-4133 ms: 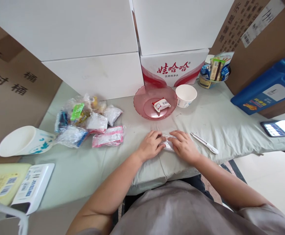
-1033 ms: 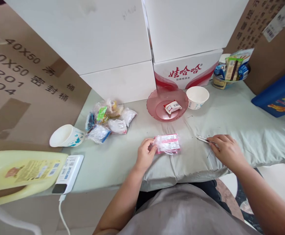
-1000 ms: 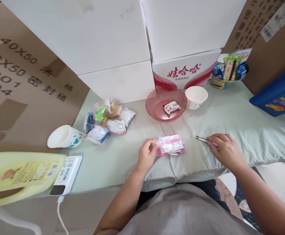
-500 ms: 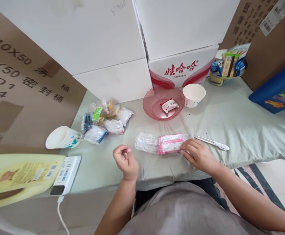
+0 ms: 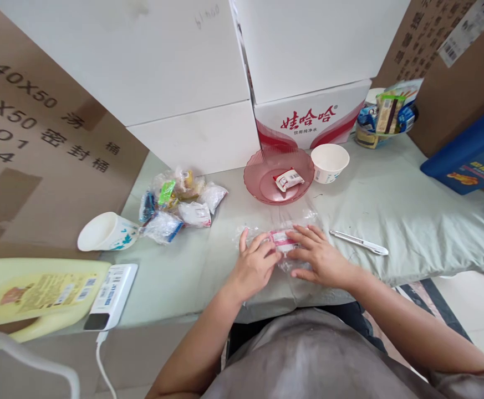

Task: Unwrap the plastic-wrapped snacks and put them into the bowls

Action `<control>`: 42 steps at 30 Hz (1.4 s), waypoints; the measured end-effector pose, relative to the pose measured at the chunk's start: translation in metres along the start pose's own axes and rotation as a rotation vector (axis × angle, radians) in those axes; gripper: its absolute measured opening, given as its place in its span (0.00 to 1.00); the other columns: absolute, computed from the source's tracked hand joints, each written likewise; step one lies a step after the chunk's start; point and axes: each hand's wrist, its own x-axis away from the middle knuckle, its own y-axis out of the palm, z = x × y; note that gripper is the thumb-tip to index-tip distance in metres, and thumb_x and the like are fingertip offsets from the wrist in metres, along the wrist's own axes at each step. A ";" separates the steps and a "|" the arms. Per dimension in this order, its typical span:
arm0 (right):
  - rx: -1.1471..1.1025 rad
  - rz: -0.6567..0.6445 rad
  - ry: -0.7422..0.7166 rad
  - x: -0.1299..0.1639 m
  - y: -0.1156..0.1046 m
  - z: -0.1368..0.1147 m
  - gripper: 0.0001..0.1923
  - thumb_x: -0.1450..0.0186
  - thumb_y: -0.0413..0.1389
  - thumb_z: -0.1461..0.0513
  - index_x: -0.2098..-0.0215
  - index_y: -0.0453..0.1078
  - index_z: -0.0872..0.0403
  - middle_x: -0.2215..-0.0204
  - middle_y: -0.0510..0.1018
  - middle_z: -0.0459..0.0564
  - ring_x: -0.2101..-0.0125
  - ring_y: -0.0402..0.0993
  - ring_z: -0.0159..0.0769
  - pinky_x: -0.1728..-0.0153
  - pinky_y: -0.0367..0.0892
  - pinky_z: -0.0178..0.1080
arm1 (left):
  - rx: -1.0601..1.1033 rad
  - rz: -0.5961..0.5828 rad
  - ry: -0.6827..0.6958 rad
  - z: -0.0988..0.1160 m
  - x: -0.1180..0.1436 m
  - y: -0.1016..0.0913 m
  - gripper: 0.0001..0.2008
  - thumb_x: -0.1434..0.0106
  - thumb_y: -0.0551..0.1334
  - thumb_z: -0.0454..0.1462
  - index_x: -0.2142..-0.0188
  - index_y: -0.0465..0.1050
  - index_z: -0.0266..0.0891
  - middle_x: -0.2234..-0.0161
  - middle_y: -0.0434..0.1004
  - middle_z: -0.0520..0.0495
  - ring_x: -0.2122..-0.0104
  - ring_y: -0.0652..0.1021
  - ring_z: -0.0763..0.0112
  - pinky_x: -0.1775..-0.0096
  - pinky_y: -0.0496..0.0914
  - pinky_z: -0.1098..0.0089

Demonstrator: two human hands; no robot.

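Head view: both hands, left (image 5: 253, 265) and right (image 5: 321, 256), press flat on a pink packet (image 5: 282, 238) in clear wrap, lying on the worktop (image 5: 391, 205) before the pink dish (image 5: 266, 166). Neither hand clenched. Packet looks light, soft, crinkly, slippery; pinch its edges. Fingers hide most of it, label unreadable. Pen (image 5: 360, 243) just right.

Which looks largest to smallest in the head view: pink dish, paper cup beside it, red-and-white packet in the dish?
1. Pink dish
2. Paper cup
3. Red-and-white packet
All sit at similar depth, so ranking holds.
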 end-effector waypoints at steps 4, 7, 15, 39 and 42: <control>-0.147 -0.114 -0.089 0.020 -0.011 -0.019 0.13 0.32 0.54 0.53 0.59 0.75 0.52 0.50 0.76 0.55 0.48 0.70 0.45 0.47 0.65 0.49 | 0.060 -0.320 -0.008 0.013 0.024 -0.027 0.06 0.37 0.59 0.32 0.66 0.75 0.40 0.62 0.78 0.47 0.55 0.77 0.59 0.46 0.66 0.53; -0.180 -0.152 -0.024 0.031 -0.012 -0.019 0.14 0.29 0.48 0.57 0.57 0.74 0.54 0.63 0.80 0.53 0.65 0.75 0.35 0.63 0.69 0.37 | 0.179 -0.582 -0.051 0.022 0.035 -0.043 0.05 0.40 0.64 0.37 0.64 0.75 0.40 0.67 0.78 0.49 0.67 0.78 0.62 0.63 0.73 0.63; -0.075 0.241 0.245 -0.007 0.009 0.025 0.14 0.30 0.45 0.64 0.53 0.71 0.54 0.60 0.79 0.54 0.59 0.74 0.40 0.57 0.70 0.42 | 0.252 -0.132 0.070 0.023 -0.025 -0.007 0.13 0.35 0.57 0.31 0.52 0.71 0.39 0.49 0.73 0.41 0.47 0.72 0.60 0.45 0.67 0.58; 0.026 0.244 0.233 -0.014 0.041 0.052 0.15 0.33 0.48 0.68 0.52 0.73 0.56 0.50 0.76 0.56 0.49 0.69 0.45 0.46 0.67 0.51 | 0.063 -0.231 0.122 -0.020 -0.024 0.012 0.33 0.45 0.66 0.35 0.40 0.60 0.39 0.37 0.60 0.35 0.35 0.59 0.50 0.39 0.60 0.48; 0.024 0.252 0.229 -0.014 0.040 0.051 0.15 0.33 0.48 0.67 0.53 0.73 0.55 0.50 0.76 0.55 0.49 0.69 0.45 0.46 0.67 0.52 | 0.046 -0.233 0.048 -0.022 -0.025 0.007 0.32 0.45 0.67 0.38 0.41 0.63 0.41 0.44 0.67 0.36 0.43 0.69 0.49 0.44 0.64 0.47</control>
